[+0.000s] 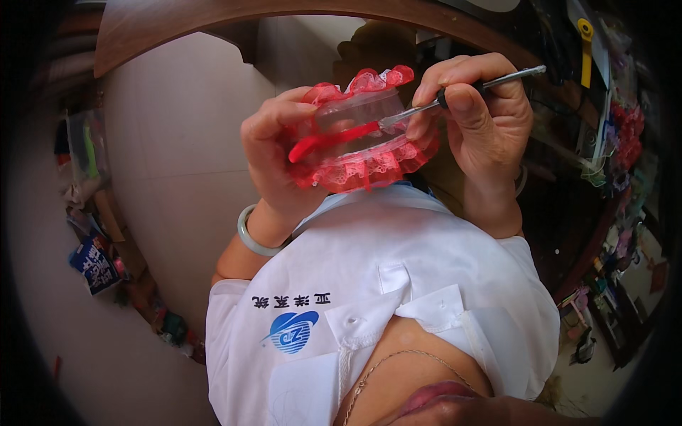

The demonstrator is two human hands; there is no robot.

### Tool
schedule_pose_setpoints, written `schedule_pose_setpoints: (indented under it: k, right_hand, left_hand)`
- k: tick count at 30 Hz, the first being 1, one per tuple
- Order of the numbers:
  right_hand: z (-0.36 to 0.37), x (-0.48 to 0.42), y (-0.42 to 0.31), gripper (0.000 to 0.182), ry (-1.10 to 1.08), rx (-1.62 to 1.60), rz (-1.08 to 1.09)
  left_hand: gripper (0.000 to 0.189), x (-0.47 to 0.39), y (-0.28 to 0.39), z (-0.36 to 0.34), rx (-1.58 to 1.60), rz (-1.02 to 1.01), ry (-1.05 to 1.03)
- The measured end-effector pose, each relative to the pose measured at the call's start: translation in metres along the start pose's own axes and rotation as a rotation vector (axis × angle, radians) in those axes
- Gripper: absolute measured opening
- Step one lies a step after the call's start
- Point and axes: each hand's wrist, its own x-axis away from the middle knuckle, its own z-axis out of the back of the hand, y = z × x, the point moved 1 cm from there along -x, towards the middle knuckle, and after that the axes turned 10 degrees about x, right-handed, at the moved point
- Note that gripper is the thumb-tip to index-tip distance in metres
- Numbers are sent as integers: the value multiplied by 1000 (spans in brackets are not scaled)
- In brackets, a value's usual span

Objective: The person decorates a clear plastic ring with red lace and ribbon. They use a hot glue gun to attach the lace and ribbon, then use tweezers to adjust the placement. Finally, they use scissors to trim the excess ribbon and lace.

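In front of my chest, my left hand (282, 144) grips the left end of a clear plastic band (367, 109) edged above and below with red ruffles and lace (367, 168). A red strip (330, 139) runs along the clear part. My right hand (479, 112) holds a slim metal tool (514, 75) with a dark middle part between thumb and fingers. The tool's flattened metal end (391, 120) meets the right end of the red strip. Fingers of my right hand are also at the band's right end. Whether the tool's tip is clamped on the strip, I cannot tell.
A curved wooden edge (160, 29) crosses the top. A dark table at the right holds a yellow strap-like item (586, 53), red trimmings (626, 133) and small clutter. At the left, a blue printed packet (96, 266) lies among boxes and bags near the tiled floor (176, 133).
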Motion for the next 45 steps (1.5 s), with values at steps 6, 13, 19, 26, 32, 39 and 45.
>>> schedule_pose_setpoints:
  k: [6,13,19,26,32,39,45]
  right_hand:
    - [6,-1,5,22,-13,70,39]
    - [1,0,8,19,82,-97,-29]
    - [3,2,7,20,100,-93,-112]
    - [6,6,14,19,79,-205,-172]
    - [7,11,17,20,53,-314,-234]
    - [11,18,23,21,11,-388,-236]
    - [18,25,26,16,14,-360,-120]
  left_hand:
    - [52,7,-3,-1,190,165,112]
    - [47,11,-7,-3,417,236,191]
    - [52,11,-8,-3,361,239,164]
    - [59,11,-9,-5,394,257,179]
    - [59,12,-9,-5,419,258,182]
    - [57,10,-8,-4,447,269,175]
    - [55,13,-6,-5,498,331,188]
